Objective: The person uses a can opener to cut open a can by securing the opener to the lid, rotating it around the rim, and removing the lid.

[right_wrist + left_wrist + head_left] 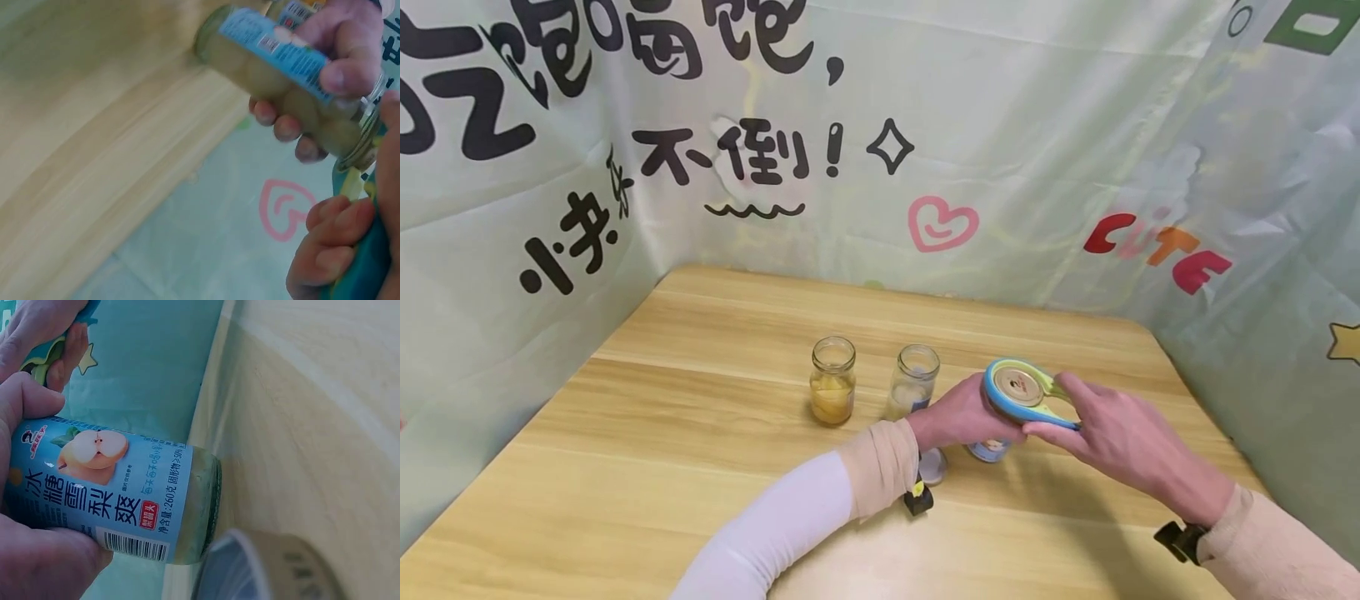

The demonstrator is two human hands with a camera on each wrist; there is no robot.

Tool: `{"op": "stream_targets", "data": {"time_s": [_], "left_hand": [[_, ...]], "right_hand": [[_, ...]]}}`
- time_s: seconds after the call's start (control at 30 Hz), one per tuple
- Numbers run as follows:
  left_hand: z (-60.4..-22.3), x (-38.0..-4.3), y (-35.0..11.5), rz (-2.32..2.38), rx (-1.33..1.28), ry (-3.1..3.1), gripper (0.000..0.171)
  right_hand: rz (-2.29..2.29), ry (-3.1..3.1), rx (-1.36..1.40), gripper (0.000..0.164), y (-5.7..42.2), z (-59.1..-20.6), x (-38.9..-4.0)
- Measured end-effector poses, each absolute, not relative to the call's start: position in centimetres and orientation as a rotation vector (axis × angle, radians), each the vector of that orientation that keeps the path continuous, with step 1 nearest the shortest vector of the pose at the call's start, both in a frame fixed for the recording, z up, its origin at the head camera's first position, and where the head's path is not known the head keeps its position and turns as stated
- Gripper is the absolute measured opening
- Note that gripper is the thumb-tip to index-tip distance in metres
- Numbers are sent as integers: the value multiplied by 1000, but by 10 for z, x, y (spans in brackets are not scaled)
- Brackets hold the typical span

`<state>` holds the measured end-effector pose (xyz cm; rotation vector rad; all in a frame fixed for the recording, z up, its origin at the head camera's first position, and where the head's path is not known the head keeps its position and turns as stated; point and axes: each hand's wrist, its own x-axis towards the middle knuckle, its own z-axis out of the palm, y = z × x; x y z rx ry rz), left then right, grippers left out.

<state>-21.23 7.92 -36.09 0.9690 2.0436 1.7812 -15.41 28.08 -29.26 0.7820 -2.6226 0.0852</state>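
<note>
My left hand [958,412] grips a glass jar with a blue pear label [119,487], fingers and thumb wrapped round its upper part. Pale pear pieces show through the glass in the right wrist view. On top sits a gold lid [1018,386], ringed by the loop of a blue and green jar opener [1011,410]. My right hand [1120,429] holds that opener's handles, fingers curled round them, at the right of the jar. In the head view my left hand hides most of the jar's body.
Left of the hands stand two lidless glass jars, one with yellow fruit [832,398], the other with paler contents [917,367]. A loose lid [933,467] lies on the wooden table [625,467] beside my left wrist. A printed cloth [1037,167] encloses the table's back and sides.
</note>
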Motion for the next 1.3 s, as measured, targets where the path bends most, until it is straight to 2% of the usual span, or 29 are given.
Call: {"op": "stream_targets", "data": {"time_s": [0.4,0.8,1.3], "left_hand": [[-358,-215,77,1761,967,1982,55],[-359,-213,77,1759,936,1970,55],[-360,-215,76,1750,936,1964,56]], "right_hand": [[122,-2569,970,51,290,-290,-173],[116,-2538,1125,62,298,-288,-187],[160,-2566,1153,63,301,-286,-193]]}}
